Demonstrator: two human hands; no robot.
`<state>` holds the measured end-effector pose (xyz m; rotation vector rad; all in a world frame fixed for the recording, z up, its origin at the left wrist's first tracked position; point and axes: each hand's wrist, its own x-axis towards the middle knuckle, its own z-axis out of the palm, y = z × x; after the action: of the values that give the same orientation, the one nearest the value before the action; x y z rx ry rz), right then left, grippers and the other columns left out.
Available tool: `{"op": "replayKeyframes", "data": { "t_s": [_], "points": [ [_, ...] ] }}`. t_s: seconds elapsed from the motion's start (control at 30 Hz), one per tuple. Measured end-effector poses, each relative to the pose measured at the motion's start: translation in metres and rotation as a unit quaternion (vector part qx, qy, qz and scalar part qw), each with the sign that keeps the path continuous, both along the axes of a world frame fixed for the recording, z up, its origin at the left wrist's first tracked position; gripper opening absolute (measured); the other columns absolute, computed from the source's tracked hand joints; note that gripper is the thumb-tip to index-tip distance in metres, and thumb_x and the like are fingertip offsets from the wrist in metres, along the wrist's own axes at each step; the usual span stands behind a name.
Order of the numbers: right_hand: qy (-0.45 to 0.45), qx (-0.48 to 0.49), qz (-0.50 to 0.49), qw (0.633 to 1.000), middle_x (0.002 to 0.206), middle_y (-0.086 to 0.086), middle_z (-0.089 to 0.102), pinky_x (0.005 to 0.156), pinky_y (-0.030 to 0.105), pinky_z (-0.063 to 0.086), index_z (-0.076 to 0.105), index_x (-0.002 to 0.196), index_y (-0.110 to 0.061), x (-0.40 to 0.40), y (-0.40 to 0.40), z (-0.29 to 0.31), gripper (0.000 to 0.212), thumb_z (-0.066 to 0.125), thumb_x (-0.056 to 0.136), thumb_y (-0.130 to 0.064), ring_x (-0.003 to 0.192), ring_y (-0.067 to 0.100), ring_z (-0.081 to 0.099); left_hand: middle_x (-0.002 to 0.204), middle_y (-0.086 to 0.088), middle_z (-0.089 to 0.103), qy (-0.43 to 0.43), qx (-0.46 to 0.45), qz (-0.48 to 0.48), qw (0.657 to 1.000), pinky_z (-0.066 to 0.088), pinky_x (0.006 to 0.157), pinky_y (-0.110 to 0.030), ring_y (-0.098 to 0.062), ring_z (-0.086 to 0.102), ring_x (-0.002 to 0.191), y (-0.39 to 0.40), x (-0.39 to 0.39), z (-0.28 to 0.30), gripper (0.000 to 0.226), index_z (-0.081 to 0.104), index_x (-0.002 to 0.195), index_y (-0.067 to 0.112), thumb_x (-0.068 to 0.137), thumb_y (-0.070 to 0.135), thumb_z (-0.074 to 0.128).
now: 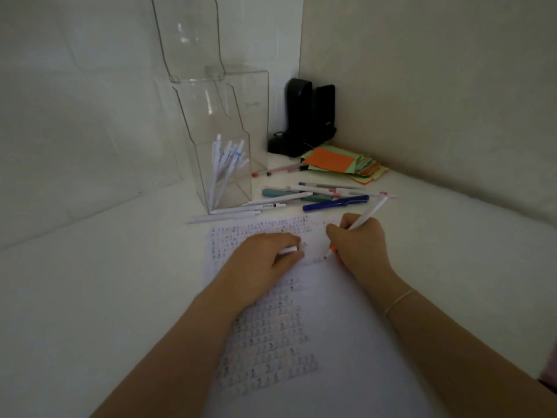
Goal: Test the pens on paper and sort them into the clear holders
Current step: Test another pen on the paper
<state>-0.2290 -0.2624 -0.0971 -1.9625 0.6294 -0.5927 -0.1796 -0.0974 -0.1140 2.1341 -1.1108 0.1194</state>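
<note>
A white pen is gripped in the right hand in a writing hold, its orange-collared tip set down on the paper, evidently so that its ink can be tried. The left hand is laid on the sheet with the fingers curled, and a small white piece, probably the pen's cap, appears to be pinched between thumb and fingers, though the blur leaves that uncertain; the sheet is also kept from sliding by the hand's weight. The two hands are held close together but not touching, both over the upper part of the paper, where rows of small marks are already spread. A loose scatter of untested pens is left on the bench just beyond the sheet, within easy reach of the writing hand, a dark blue pen nearest to it. To the left of them a clear holder is stood against the wall, and a bunch of white pens is leaned inside it, presumably ones already passed. A second clear holder is placed behind it and looks empty. A stack of coloured paper slips and black speakers are pushed into the corner, out of the working area.
</note>
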Motion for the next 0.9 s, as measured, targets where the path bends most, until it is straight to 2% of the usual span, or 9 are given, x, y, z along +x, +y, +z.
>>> {"op": "replayKeyframes", "data": {
  "t_s": [0.1, 0.27, 0.4, 0.5, 0.6, 0.63, 0.73, 0.83, 0.9],
  "points": [
    [0.004, 0.006, 0.006, 1.000, 0.046, 0.006, 0.056, 0.039, 0.015, 0.045, 0.049, 0.056, -0.009, 0.0012, -0.0013, -0.0015, 0.028, 0.062, 0.080, -0.008, 0.028, 0.004, 0.048, 0.109, 0.003, 0.068, -0.003, -0.010, 0.002, 1.000, 0.038, 0.084, -0.007, -0.003, 0.057, 0.095, -0.0001, 0.0003, 0.0006, 0.022, 0.068, 0.103, 0.014, 0.090, 0.029, 0.057],
    [0.002, -0.011, 0.019, 1.000, 0.054, 0.012, 0.053, 0.035, 0.010, 0.039, 0.050, 0.061, -0.006, 0.0013, 0.0019, -0.0037, 0.023, 0.060, 0.082, -0.006, 0.028, 0.004, 0.048, 0.113, 0.005, 0.067, 0.008, -0.023, 0.000, 1.000, 0.032, 0.086, 0.004, 0.001, 0.055, 0.102, -0.0009, 0.0017, -0.0014, 0.018, 0.071, 0.101, 0.014, 0.089, 0.022, 0.061],
    [-0.004, -0.036, 0.019, 0.999, 0.058, 0.014, 0.049, 0.038, 0.010, 0.042, 0.042, 0.060, -0.009, 0.0012, 0.0014, -0.0058, 0.029, 0.056, 0.085, -0.005, 0.040, 0.014, 0.052, 0.112, 0.006, 0.067, 0.006, -0.027, 0.002, 1.000, 0.029, 0.083, 0.007, 0.008, 0.049, 0.101, 0.0002, -0.0008, -0.0005, 0.015, 0.071, 0.099, 0.013, 0.087, 0.018, 0.062],
    [-0.007, -0.027, 0.024, 0.999, 0.061, 0.017, 0.051, 0.040, 0.010, 0.043, 0.046, 0.062, -0.007, 0.0010, -0.0001, -0.0066, 0.025, 0.057, 0.084, -0.005, 0.036, 0.009, 0.052, 0.112, 0.004, 0.068, 0.003, -0.023, 0.005, 1.000, 0.029, 0.081, 0.007, 0.005, 0.051, 0.100, -0.0003, -0.0009, -0.0002, 0.017, 0.071, 0.102, 0.016, 0.087, 0.018, 0.062],
    [-0.003, -0.033, 0.027, 0.999, 0.060, 0.017, 0.046, 0.050, 0.024, 0.046, 0.045, 0.062, -0.006, 0.0034, -0.0006, -0.0079, 0.024, 0.057, 0.083, -0.005, 0.049, 0.024, 0.049, 0.114, 0.004, 0.067, 0.000, -0.017, 0.006, 1.000, 0.027, 0.080, 0.009, 0.011, 0.046, 0.097, -0.0007, -0.0012, -0.0004, 0.021, 0.069, 0.107, 0.017, 0.088, 0.019, 0.061],
    [-0.002, -0.032, 0.026, 0.999, 0.060, 0.016, 0.044, 0.051, 0.025, 0.045, 0.045, 0.062, -0.006, 0.0035, -0.0009, -0.0079, 0.024, 0.057, 0.082, -0.005, 0.053, 0.025, 0.047, 0.115, 0.004, 0.066, 0.000, -0.015, 0.006, 1.000, 0.026, 0.080, 0.009, 0.012, 0.045, 0.098, -0.0008, -0.0012, -0.0001, 0.021, 0.069, 0.108, 0.016, 0.089, 0.019, 0.060],
    [-0.004, -0.027, 0.024, 0.999, 0.062, 0.016, 0.046, 0.044, 0.017, 0.043, 0.046, 0.063, -0.006, 0.0040, -0.0022, -0.0086, 0.023, 0.057, 0.083, -0.005, 0.054, 0.024, 0.048, 0.114, 0.002, 0.067, -0.002, -0.013, 0.004, 1.000, 0.026, 0.081, 0.009, 0.012, 0.045, 0.100, -0.0018, 0.0011, -0.0010, 0.021, 0.070, 0.107, 0.015, 0.089, 0.018, 0.060],
    [-0.006, -0.043, 0.024, 0.999, 0.058, 0.012, 0.040, 0.050, 0.020, 0.040, 0.040, 0.061, -0.008, 0.0036, -0.0015, -0.0078, 0.030, 0.057, 0.086, -0.007, 0.055, 0.022, 0.042, 0.116, 0.004, 0.066, 0.002, -0.006, 0.006, 1.000, 0.026, 0.082, 0.008, 0.012, 0.046, 0.100, -0.0010, 0.0015, -0.0019, 0.021, 0.070, 0.107, 0.016, 0.089, 0.019, 0.060],
    [-0.007, -0.040, 0.025, 0.999, 0.059, 0.013, 0.043, 0.049, 0.020, 0.042, 0.042, 0.061, -0.008, 0.0032, -0.0020, -0.0075, 0.029, 0.058, 0.085, -0.007, 0.050, 0.019, 0.045, 0.113, 0.003, 0.067, 0.000, -0.012, 0.002, 1.000, 0.027, 0.081, 0.008, 0.012, 0.045, 0.100, -0.0006, 0.0009, -0.0013, 0.019, 0.070, 0.105, 0.016, 0.089, 0.018, 0.060]
  ]
}}
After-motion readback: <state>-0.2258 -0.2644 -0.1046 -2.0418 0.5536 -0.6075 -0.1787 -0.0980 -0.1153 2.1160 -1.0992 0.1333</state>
